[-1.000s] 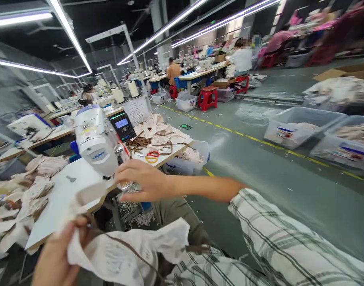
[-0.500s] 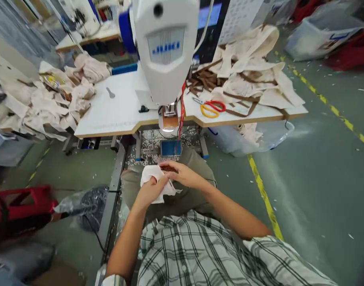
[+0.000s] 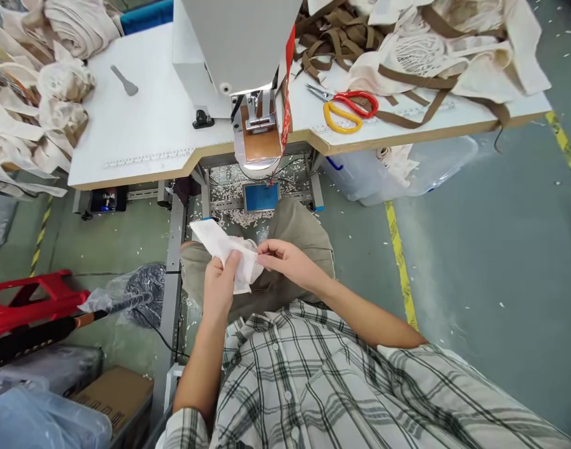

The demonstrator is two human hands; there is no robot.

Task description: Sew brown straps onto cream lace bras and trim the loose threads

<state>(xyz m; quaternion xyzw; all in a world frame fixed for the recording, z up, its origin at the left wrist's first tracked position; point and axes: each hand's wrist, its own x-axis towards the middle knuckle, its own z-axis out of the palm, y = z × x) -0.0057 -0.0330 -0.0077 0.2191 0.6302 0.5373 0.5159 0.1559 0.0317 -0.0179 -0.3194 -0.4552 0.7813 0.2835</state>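
Above my lap, a folded piece of white fabric (image 3: 224, 244) is held between my hands. My left hand (image 3: 221, 282) is closed on it, with the thumb pressed along its top. At the fabric's right edge, my right hand (image 3: 285, 262) pinches with thumb and fingertips; they meet the cloth's edge there. One flat end of the fabric sticks out to the upper left, and the lower part hangs in folds. Beyond my knees stands the sewing machine (image 3: 241, 43), its presser foot (image 3: 260, 121) over a brown plate.
Red-and-yellow scissors (image 3: 348, 107) and brown straps (image 3: 341, 40) with cream fabric pieces lie on the table's right side. A small grey flat tool (image 3: 124, 81) is on the left, near heaped cloth (image 3: 63, 87). A clear plastic bin (image 3: 435, 165) stands below right; a red stool (image 3: 30, 299) is at left.
The view has tilted down and come nearer the table. The white fabric has been turned and spread, its flat end now up and left. My right hand has shifted to its right edge.
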